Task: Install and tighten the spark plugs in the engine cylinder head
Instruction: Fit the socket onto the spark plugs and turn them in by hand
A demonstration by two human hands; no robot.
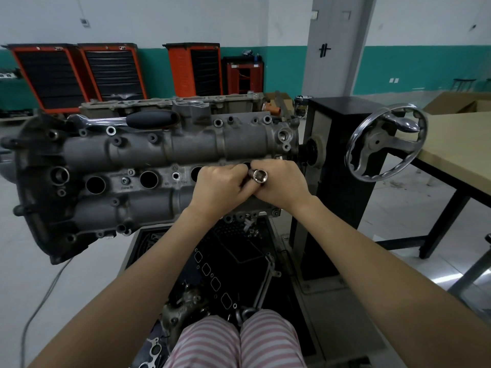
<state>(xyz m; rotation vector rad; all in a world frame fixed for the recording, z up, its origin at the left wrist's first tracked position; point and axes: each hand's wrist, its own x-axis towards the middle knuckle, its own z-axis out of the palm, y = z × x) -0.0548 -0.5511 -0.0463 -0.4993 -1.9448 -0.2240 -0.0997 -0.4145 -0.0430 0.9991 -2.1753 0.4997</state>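
The hands (pixel 252 181) hide the socket's (pixel 258 176) lower end.

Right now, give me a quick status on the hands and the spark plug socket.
Left hand and right hand together grip the socket over the cylinder head. Ratchet lies on the head, untouched. No spark plug visible.

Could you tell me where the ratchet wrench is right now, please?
In the head view, the ratchet wrench lies untouched on the far upper-left edge of the cylinder head, away from both hands.
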